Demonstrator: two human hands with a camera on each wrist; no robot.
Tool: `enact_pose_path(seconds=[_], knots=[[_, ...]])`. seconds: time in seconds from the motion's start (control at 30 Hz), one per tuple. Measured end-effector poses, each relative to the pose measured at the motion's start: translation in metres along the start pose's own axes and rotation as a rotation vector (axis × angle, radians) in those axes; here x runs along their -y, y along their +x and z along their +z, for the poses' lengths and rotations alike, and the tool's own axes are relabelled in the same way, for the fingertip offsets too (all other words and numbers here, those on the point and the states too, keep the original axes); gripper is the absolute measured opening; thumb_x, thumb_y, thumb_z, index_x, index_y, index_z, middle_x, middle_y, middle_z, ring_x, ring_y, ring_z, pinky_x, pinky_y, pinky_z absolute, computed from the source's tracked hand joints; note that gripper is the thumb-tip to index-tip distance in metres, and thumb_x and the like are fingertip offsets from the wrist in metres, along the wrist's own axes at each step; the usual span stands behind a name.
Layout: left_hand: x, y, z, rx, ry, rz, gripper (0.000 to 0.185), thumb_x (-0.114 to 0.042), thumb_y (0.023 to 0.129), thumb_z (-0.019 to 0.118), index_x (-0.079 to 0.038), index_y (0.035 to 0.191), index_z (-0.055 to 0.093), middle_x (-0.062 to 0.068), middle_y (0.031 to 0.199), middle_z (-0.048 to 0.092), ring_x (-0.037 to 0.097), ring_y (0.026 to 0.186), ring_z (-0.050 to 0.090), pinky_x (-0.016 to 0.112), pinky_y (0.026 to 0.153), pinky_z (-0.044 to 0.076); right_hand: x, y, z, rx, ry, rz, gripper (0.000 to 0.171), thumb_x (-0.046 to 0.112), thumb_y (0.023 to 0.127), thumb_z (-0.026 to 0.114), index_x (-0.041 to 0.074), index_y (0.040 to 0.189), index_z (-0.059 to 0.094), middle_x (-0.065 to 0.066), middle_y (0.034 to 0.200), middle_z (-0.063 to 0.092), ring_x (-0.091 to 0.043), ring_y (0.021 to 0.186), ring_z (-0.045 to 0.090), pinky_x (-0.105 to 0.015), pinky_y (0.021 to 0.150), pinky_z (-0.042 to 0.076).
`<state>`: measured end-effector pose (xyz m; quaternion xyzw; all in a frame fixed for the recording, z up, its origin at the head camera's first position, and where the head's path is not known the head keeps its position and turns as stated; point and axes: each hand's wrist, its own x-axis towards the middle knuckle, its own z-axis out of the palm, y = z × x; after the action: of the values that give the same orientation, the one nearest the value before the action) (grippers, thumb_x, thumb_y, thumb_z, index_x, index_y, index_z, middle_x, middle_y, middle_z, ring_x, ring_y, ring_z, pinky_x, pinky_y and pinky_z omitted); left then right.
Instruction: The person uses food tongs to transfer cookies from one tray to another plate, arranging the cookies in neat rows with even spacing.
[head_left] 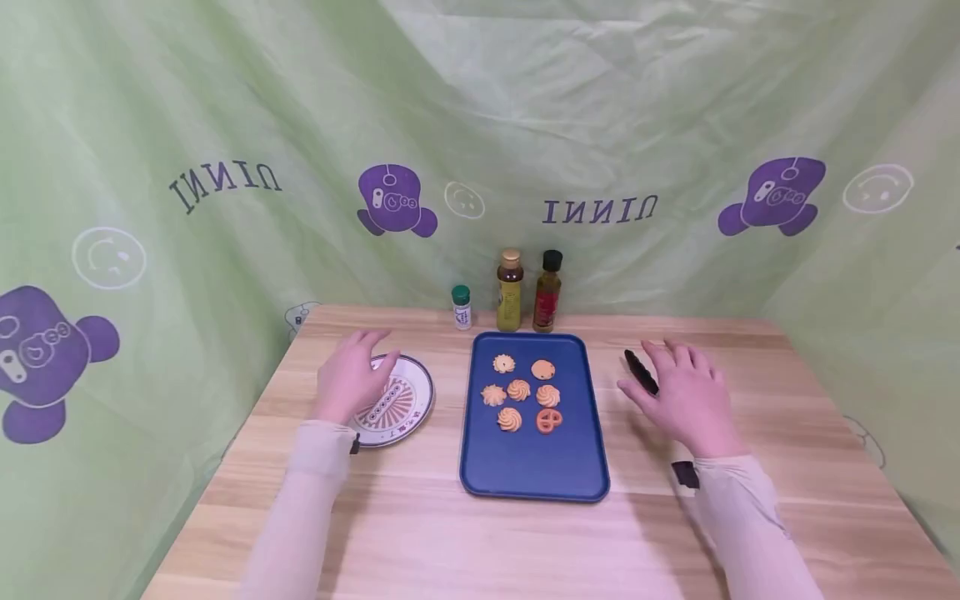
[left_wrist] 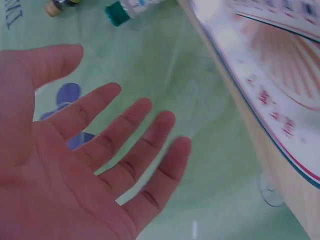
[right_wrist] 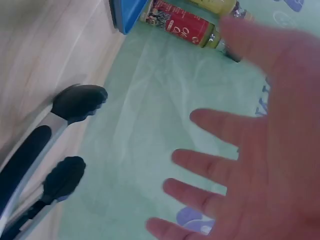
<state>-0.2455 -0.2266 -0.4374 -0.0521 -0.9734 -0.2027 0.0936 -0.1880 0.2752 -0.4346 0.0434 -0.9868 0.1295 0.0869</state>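
My left hand [head_left: 351, 379] hovers over the left part of a white plate [head_left: 418, 396] with a dark rim and a red ray pattern. The left wrist view shows its palm bare and its fingers [left_wrist: 132, 167] spread. At the right my right hand [head_left: 688, 404] is held over a pair of tongs [head_left: 640, 372], hiding most of them in the head view. From the right wrist, the tongs [right_wrist: 80, 104] lie with black scalloped tips apart, and the hand's fingers [right_wrist: 205, 167] are extended with nothing in them.
Between the hands lies a blue tray [head_left: 532, 475] bearing several cookies [head_left: 518, 390] and a pretzel-shaped one [head_left: 548, 421]. Behind it stand a green-capped shaker [head_left: 462, 308], a yellow-labelled bottle [head_left: 509, 296] and a red-labelled bottle [head_left: 547, 296]. A green printed curtain [head_left: 480, 100] hangs behind the wooden table [head_left: 525, 550].
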Motion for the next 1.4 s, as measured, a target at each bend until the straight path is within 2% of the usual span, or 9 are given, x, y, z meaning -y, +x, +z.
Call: enact_pose_path(seconds=[0.17, 0.37, 0.5, 0.63, 0.73, 0.9, 1.13, 1.27, 1.4], knots=[[0.023, -0.001, -0.002, 0.024, -0.027, -0.025, 0.052, -0.036, 0.112, 0.061, -0.011, 0.157, 0.062, 0.022, 0.16, 0.061, 0.049, 0.148, 0.058, 0.078, 0.113, 0.056, -0.02, -0.003, -0.006, 0.095, 0.051, 0.033, 0.087, 0.063, 0.111, 0.058, 0.0, 0.168, 0.043, -0.044, 0.165, 0.043, -0.071, 0.147, 0.039, -0.087, 0.121, 0.038], [0.047, -0.008, -0.007, 0.081, -0.046, -0.069, 0.05, -0.026, 0.11, 0.066, -0.005, 0.155, 0.063, 0.026, 0.153, 0.065, 0.049, 0.139, 0.064, 0.074, 0.112, 0.058, -0.042, -0.013, -0.008, 0.12, 0.123, 0.062, 0.083, 0.051, 0.11, 0.067, -0.007, 0.165, 0.045, -0.051, 0.153, 0.05, -0.07, 0.139, 0.051, -0.085, 0.114, 0.048], [0.061, -0.011, -0.007, 0.148, -0.063, -0.142, 0.052, -0.023, 0.109, 0.065, 0.0, 0.156, 0.06, 0.031, 0.153, 0.063, 0.053, 0.141, 0.061, 0.072, 0.119, 0.054, -0.052, -0.018, -0.008, 0.113, 0.167, 0.107, 0.083, 0.046, 0.107, 0.072, -0.015, 0.158, 0.046, -0.051, 0.141, 0.057, -0.067, 0.126, 0.06, -0.08, 0.103, 0.056], [0.072, -0.015, -0.006, 0.208, -0.106, -0.242, 0.057, -0.022, 0.109, 0.063, 0.0, 0.161, 0.055, 0.032, 0.155, 0.061, 0.056, 0.145, 0.056, 0.072, 0.123, 0.05, -0.06, -0.023, -0.008, 0.134, 0.171, 0.148, 0.085, 0.044, 0.104, 0.075, -0.021, 0.151, 0.048, -0.05, 0.136, 0.06, -0.066, 0.122, 0.061, -0.077, 0.1, 0.058], [0.08, -0.017, -0.008, 0.236, -0.146, -0.27, 0.061, -0.021, 0.109, 0.064, 0.0, 0.164, 0.05, 0.033, 0.153, 0.062, 0.056, 0.14, 0.06, 0.07, 0.116, 0.054, -0.065, -0.026, -0.006, 0.144, 0.164, 0.171, 0.087, 0.045, 0.102, 0.076, -0.023, 0.149, 0.048, -0.049, 0.133, 0.062, -0.065, 0.121, 0.061, -0.075, 0.098, 0.059], [0.087, -0.021, -0.012, 0.265, -0.195, -0.258, 0.061, -0.014, 0.106, 0.064, 0.004, 0.162, 0.05, 0.035, 0.142, 0.068, 0.05, 0.125, 0.068, 0.06, 0.105, 0.062, -0.071, -0.028, -0.003, 0.158, 0.152, 0.205, 0.093, 0.046, 0.101, 0.079, -0.025, 0.149, 0.046, -0.05, 0.133, 0.06, -0.068, 0.123, 0.058, -0.077, 0.1, 0.057], [0.092, -0.02, -0.01, 0.302, -0.279, -0.277, 0.062, -0.003, 0.099, 0.061, 0.009, 0.159, 0.052, 0.036, 0.137, 0.066, 0.035, 0.104, 0.072, 0.03, 0.075, 0.065, -0.078, -0.033, 0.004, 0.139, 0.132, 0.194, 0.084, 0.049, 0.096, 0.083, -0.023, 0.131, 0.057, -0.035, 0.103, 0.069, -0.052, 0.096, 0.068, -0.067, 0.084, 0.061], [0.093, -0.02, -0.01, 0.321, -0.37, -0.309, 0.063, 0.002, 0.099, 0.058, 0.009, 0.161, 0.05, 0.038, 0.141, 0.061, 0.027, 0.093, 0.071, 0.029, 0.065, 0.07, -0.079, -0.035, 0.006, 0.129, 0.121, 0.199, 0.083, 0.049, 0.096, 0.083, -0.023, 0.129, 0.058, -0.037, 0.104, 0.07, -0.054, 0.097, 0.069, -0.068, 0.083, 0.061], [0.095, -0.02, -0.013, 0.331, -0.412, -0.321, 0.058, 0.003, 0.103, 0.06, 0.009, 0.16, 0.051, 0.038, 0.14, 0.06, 0.024, 0.09, 0.072, 0.031, 0.067, 0.072, -0.08, -0.036, 0.007, 0.133, 0.118, 0.214, 0.08, 0.051, 0.096, 0.083, -0.021, 0.122, 0.06, -0.033, 0.098, 0.07, -0.05, 0.091, 0.069, -0.066, 0.079, 0.061]])
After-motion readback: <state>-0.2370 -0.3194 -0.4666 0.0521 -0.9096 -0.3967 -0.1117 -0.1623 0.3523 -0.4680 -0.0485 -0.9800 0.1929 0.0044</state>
